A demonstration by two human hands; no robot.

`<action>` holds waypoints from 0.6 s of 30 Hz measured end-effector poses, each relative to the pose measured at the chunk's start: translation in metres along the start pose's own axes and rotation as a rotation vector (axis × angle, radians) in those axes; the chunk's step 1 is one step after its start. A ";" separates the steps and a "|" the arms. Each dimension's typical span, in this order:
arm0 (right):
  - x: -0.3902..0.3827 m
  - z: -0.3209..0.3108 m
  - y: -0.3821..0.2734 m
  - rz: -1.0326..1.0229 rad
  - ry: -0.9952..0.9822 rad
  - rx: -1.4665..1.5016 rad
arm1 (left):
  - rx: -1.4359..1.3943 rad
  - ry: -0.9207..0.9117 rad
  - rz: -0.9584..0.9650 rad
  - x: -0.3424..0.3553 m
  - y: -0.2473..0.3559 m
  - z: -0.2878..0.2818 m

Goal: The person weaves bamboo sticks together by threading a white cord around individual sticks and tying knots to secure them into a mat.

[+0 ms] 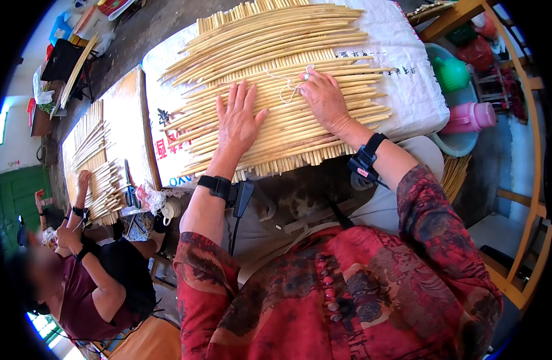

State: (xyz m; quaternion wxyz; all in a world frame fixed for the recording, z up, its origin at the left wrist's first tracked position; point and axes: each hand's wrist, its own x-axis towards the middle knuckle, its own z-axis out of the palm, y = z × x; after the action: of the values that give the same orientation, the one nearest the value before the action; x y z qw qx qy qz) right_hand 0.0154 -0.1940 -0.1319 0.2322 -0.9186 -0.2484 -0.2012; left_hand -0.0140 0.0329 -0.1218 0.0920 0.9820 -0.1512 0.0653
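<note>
Long, thin, pale yellow sticks [276, 39] lie side by side in a wide mat over a layer of sticks running crosswise, whose ends [288, 162] show along the near edge. My left hand [237, 120] rests flat on the mat, its fingers spread and nothing in them. To its right, my right hand [325, 99] is closed, fingers bent, at a thin white string [283, 85] that loops loosely over the sticks. The exact pinch on the string is partly hidden by the fingers.
A white printed cloth [402, 45] covers the table beneath the mat. At left, a co-worker [102, 282] sits by another table with bundled sticks [105, 189] and scissors [130, 186]. A basin [462, 144] with a pink container [471, 117] stands at right, near a wooden frame [531, 180].
</note>
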 end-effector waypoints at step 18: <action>0.016 -0.015 0.008 0.068 -0.044 0.199 | -0.036 -0.075 -0.050 0.006 0.004 -0.010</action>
State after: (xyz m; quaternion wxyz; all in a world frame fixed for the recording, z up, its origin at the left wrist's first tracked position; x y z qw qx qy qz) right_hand 0.0283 -0.2027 -0.1147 0.3235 -0.9032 -0.2408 -0.1472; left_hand -0.0103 0.0293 -0.1102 0.1054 0.9855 -0.1312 0.0236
